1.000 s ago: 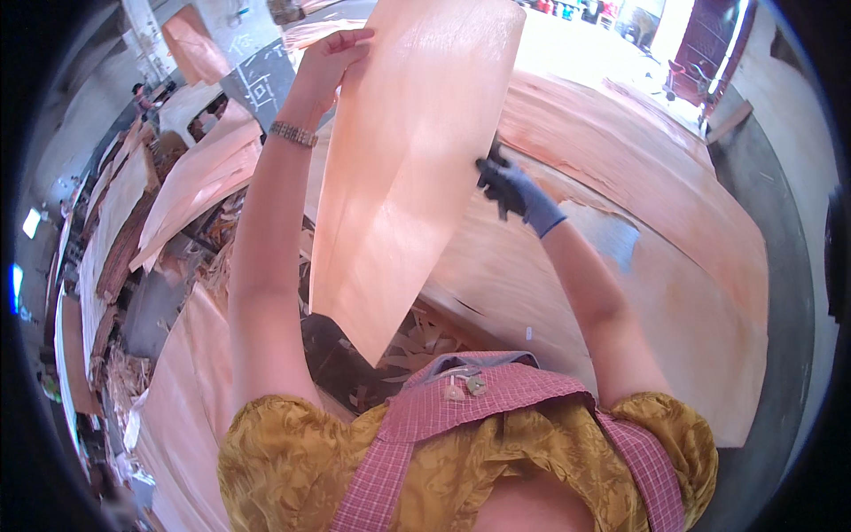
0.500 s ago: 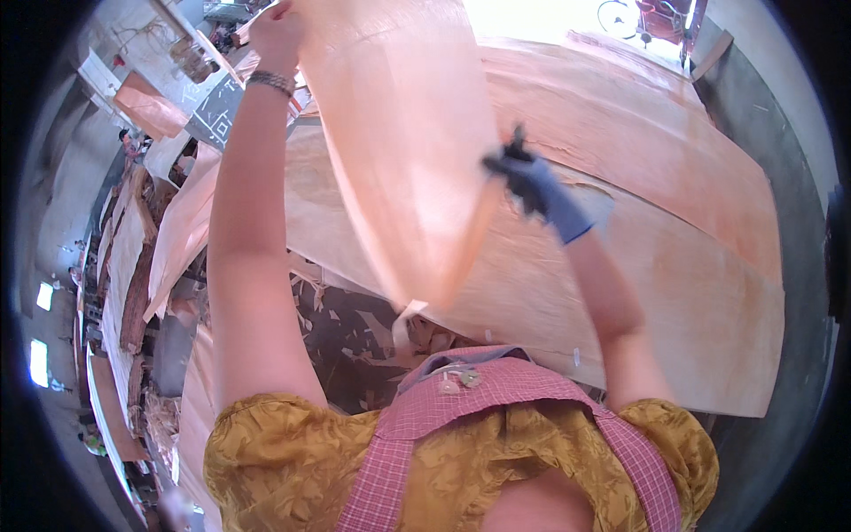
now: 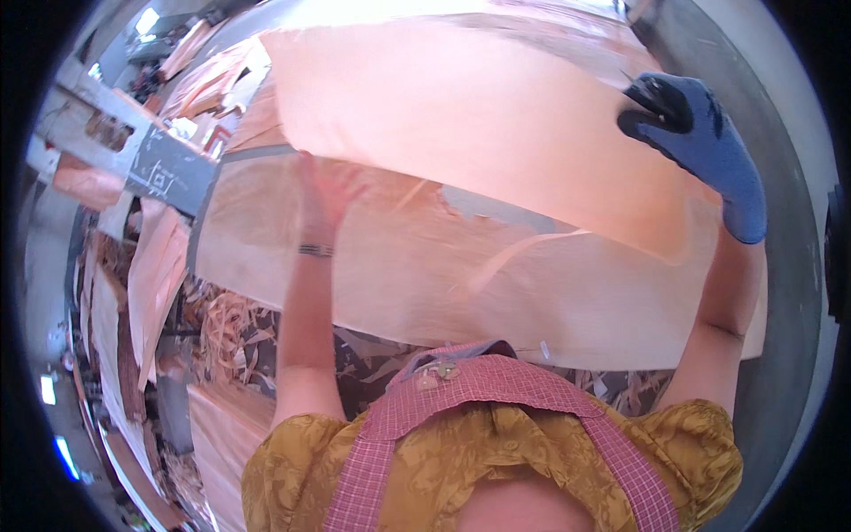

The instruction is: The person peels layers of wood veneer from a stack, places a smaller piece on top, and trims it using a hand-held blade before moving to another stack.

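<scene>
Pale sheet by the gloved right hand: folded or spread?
Spread: the pale sheet shows one broad face, reaching from near the left hand to the right hand, no fold visible.

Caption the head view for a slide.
A gloved right hand and a blurred bare left hand near opposite ends of a thin, pale sheet.

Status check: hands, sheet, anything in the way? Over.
Left hand open, blurred, at near edge of veneer sheet. Gloved right hand curled at its right end, grip unclear. Narrow strip by near edge.
</scene>
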Demonstrator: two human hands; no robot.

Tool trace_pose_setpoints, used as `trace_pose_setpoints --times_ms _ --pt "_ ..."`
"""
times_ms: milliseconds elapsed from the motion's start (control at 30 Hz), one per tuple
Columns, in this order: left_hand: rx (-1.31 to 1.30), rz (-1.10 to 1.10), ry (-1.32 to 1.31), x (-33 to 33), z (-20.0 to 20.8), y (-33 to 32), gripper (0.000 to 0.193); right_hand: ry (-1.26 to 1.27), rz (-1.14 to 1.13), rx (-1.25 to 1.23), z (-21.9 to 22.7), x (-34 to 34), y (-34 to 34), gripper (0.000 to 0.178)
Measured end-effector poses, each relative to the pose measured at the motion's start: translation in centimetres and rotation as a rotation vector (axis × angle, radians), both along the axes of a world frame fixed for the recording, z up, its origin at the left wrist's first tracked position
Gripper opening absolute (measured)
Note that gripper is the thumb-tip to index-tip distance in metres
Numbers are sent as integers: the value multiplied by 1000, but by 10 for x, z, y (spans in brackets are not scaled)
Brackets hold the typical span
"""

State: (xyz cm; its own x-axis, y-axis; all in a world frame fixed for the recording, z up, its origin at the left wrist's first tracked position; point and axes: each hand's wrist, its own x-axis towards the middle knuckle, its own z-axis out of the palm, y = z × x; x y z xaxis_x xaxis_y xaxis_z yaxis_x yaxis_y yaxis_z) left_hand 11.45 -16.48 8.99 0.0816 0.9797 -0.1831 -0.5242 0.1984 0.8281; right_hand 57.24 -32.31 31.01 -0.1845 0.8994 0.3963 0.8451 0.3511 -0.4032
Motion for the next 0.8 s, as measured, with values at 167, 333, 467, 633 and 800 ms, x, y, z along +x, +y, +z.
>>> trace_pose_setpoints --times_ms 167,333,467,633,800 --pt "131 -327 -595 117 -74 16 79 -77 -290 -82 37 62 -25 49" --pt "-107 -373 -620 175 -86 -5 34 -397 -804 -270 121 82 -18 48" --pt "-140 -349 -379 123 -116 -40 32 -591 -525 -335 23 133 39 48" --pt "-254 -146 7 40 -134 -79 27 -527 -245 -777 -212 118 66 43" --pt "-380 72 602 -39 -197 -68 25 -640 -192 -692 -351 79 126 33"
